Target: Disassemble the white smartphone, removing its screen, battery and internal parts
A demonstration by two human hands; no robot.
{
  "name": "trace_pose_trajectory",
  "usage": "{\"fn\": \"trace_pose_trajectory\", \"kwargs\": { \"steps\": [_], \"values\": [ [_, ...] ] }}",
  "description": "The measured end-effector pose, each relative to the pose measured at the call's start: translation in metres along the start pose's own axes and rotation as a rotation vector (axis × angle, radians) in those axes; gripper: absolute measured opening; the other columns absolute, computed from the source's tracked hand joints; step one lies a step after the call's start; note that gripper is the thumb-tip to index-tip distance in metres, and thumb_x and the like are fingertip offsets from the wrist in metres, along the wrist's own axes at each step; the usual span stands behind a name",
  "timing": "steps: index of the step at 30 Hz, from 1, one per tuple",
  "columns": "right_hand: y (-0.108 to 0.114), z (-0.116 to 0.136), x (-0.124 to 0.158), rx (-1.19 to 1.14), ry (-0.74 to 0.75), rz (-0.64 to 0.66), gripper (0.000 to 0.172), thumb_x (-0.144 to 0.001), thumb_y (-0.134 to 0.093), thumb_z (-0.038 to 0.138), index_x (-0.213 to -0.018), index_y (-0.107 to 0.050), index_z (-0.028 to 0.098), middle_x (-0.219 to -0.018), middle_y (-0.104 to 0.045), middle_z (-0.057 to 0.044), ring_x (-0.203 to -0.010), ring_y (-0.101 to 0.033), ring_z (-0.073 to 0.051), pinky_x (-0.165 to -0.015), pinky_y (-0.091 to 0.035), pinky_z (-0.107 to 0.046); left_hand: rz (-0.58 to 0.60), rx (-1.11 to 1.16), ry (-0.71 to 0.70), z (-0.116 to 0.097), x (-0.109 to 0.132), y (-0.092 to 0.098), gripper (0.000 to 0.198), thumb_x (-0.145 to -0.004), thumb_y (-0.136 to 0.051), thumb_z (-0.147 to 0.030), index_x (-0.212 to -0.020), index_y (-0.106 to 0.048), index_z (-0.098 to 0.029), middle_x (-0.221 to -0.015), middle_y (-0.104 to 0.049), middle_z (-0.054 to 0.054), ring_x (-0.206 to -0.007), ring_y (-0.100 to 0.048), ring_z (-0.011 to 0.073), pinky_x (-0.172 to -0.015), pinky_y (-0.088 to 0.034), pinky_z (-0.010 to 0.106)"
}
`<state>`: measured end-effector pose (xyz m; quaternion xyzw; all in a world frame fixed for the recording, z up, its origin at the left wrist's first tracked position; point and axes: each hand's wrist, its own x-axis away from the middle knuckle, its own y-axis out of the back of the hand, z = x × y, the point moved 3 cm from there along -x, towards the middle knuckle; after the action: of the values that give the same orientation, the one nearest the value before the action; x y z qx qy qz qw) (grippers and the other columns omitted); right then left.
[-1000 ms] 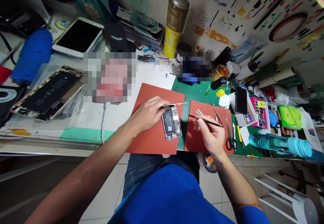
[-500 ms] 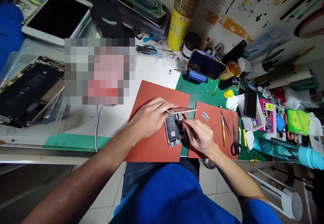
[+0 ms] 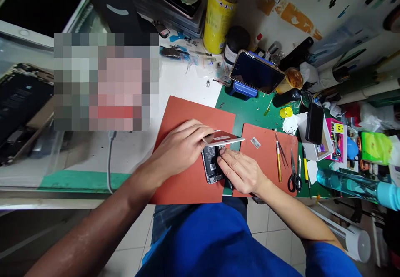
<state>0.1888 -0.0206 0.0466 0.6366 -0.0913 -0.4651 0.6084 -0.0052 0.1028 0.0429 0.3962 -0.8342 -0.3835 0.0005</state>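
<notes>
An opened phone body (image 3: 213,166) lies on a reddish-brown mat (image 3: 187,185), its black battery showing. My left hand (image 3: 184,145) pinches the left edge of the phone's screen panel (image 3: 225,137), which is raised and tilted over the top of the body. My right hand (image 3: 242,170) bends over the body's right side, fingertips at its upper inner parts beneath the panel. Tucked in that hand is a slim dark tool (image 3: 230,184); only a short piece shows under the palm, so its kind is unclear. The fingers hide much of the phone's right half.
Right of the hands, a second mat (image 3: 250,160) carries tweezers (image 3: 282,151), a gold pen-like tool (image 3: 278,162) and scissors (image 3: 294,181). A phone on a stand (image 3: 258,72) is behind. A blue bottle (image 3: 350,185) lies far right, and a grey cable (image 3: 109,160) crosses the left.
My right hand has turned over and its fingertips have come down onto the phone's inner parts; the dark tool, held pointing up-left before, is now mostly hidden. The screen panel tilts a little differently.
</notes>
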Motion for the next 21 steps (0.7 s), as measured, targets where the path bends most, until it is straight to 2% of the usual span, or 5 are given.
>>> {"fn": "trace_pose_trajectory", "kwargs": {
  "steps": [4, 7, 12, 17, 21],
  "values": [
    [-0.0008, -0.0001, -0.0011, 0.017, 0.001, -0.013, 0.034, -0.103, -0.058, 0.006, -0.134, -0.073, 0.008, -0.128, -0.082, -0.02, -0.133, -0.076, -0.032, -0.105, -0.072, -0.044, 0.012, -0.024, 0.003, -0.0003, 0.0014, 0.0006, 0.029, -0.114, -0.044, -0.021, -0.127, -0.07, -0.022, -0.118, -0.078, 0.006, -0.112, -0.071, 0.0239, -0.1, -0.059, 0.042],
    [-0.0019, -0.0014, 0.0, 0.002, -0.02, 0.006, 0.036, -0.104, -0.057, 0.006, -0.136, -0.072, 0.012, -0.13, -0.082, -0.018, -0.135, -0.075, -0.032, -0.105, -0.072, -0.045, 0.02, -0.033, -0.005, 0.0002, 0.002, 0.0004, 0.029, -0.114, -0.044, -0.022, -0.128, -0.07, -0.023, -0.118, -0.078, 0.007, -0.112, -0.071, 0.0245, -0.1, -0.059, 0.042],
    [-0.0017, -0.0013, -0.0011, 0.084, -0.004, 0.019, 0.032, -0.107, -0.053, 0.007, -0.128, -0.075, 0.014, -0.124, -0.084, -0.014, -0.128, -0.078, -0.028, -0.102, -0.073, -0.043, 0.028, -0.061, -0.037, -0.0004, 0.0007, 0.0001, 0.03, -0.114, -0.042, -0.02, -0.127, -0.07, -0.023, -0.118, -0.078, 0.005, -0.112, -0.071, 0.024, -0.1, -0.059, 0.042],
    [-0.0006, 0.0006, -0.0051, 0.089, 0.025, 0.007, 0.031, -0.103, -0.056, 0.005, -0.13, -0.073, 0.004, -0.123, -0.083, -0.023, -0.127, -0.078, -0.032, -0.102, -0.073, -0.044, -0.001, -0.097, -0.112, -0.002, -0.0001, 0.0003, 0.029, -0.114, -0.042, -0.017, -0.124, -0.069, -0.02, -0.116, -0.079, 0.005, -0.109, -0.071, 0.0232, -0.099, -0.059, 0.04],
    [0.0, 0.0027, -0.0073, 0.155, 0.07, 0.006, 0.03, -0.104, -0.056, 0.008, -0.127, -0.074, 0.001, -0.121, -0.083, -0.023, -0.123, -0.08, -0.032, -0.097, -0.073, -0.043, 0.004, -0.133, -0.158, -0.0018, -0.0003, -0.0003, 0.031, -0.114, -0.042, -0.015, -0.127, -0.069, -0.02, -0.118, -0.079, 0.004, -0.108, -0.071, 0.023, -0.099, -0.059, 0.04]
  ]
}}
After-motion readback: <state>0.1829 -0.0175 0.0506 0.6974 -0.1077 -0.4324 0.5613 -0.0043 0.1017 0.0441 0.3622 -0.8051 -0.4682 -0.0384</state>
